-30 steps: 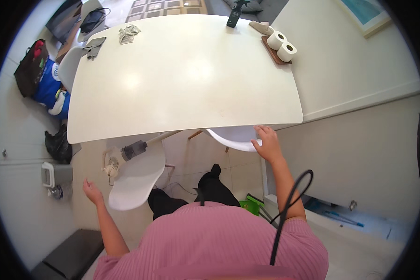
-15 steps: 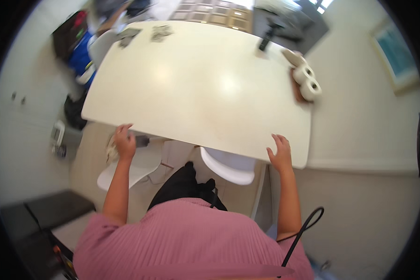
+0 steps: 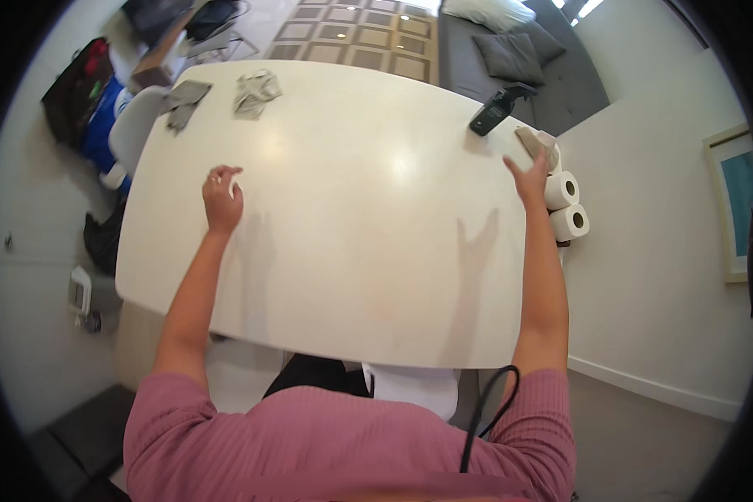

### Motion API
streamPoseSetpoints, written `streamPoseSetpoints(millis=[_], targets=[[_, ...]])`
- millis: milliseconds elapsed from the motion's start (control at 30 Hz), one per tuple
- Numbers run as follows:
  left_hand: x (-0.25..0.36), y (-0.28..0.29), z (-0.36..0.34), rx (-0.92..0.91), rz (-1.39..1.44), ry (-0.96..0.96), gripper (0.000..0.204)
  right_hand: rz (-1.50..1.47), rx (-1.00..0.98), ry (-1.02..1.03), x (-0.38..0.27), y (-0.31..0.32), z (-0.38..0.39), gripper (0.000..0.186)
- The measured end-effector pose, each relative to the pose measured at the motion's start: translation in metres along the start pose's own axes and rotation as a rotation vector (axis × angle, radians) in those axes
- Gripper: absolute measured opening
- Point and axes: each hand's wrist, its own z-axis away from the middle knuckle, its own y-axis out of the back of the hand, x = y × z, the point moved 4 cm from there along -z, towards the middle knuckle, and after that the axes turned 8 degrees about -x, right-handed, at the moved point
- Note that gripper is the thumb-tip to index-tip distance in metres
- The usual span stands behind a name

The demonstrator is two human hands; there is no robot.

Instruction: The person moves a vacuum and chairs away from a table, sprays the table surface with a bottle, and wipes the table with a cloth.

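Table (image 3: 343,251), white, rounded corners, fills most of the view. Past its left edge: white chair back (image 3: 130,125), blue and dark bags (image 3: 88,105) on the floor.

Far left corner of the table: flat grey cloth (image 3: 180,96), then a crumpled grey cloth (image 3: 255,90) just beside it, both well apart from your hands.

Your left hand (image 3: 222,201) rests on the tabletop in the left half, nearer the far edge than the near one. Fingers curled loosely inward; something small and pale may sit at the fingertips, but the view is too poor to be sure, so I cannot tell if it grips anything.

Your right hand (image 3: 529,177) is at the right edge near the far right corner, fingers spread apart, holding nothing. Fingertips touch or nearly touch a folded beige cloth (image 3: 534,142). Dark spray bottle (image 3: 495,109) lies tilted just beyond, at the far edge. Two white paper rolls (image 3: 565,205) sit just beside the hand, against the right edge.
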Motion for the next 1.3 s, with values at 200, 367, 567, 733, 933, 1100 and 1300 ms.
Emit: streamPoseSetpoints(millis=[200,367,567,733,933,1100,1300], targets=[[-0.102,-0.112,-0.156,-0.091,-0.096,-0.041,0.052,-0.135,0.198,-0.052,-0.027,-0.084,-0.146,0.138],[-0.136,-0.181,-0.225,-0.148,-0.208,-0.03,0.069,-0.28,0.197,-0.179,-0.027,-0.09,-0.169,0.134],[-0.141,-0.225,-0.206,-0.469,-0.516,0.221,0.064,-0.77,0.193,0.078,-0.007,-0.114,-0.154,0.102],[-0.129,-0.217,-0.193,-0.315,-0.527,0.162,0.063,0.122,0.149,-0.15,0.125,-0.097,-0.163,0.062],[-0.114,-0.211,-0.202,-0.322,-0.545,0.161,0.062,0.466,-0.195,-0.337,0.188,-0.129,-0.171,0.054],[-0.122,-0.224,-0.195,-0.308,-0.561,0.143,0.06,0.274,-0.095,-0.195,0.15,-0.17,-0.101,0.049],[-0.138,-0.218,-0.192,-0.297,-0.546,0.144,0.059,-0.18,0.141,-0.142,0.027,-0.069,0.027,0.043]])
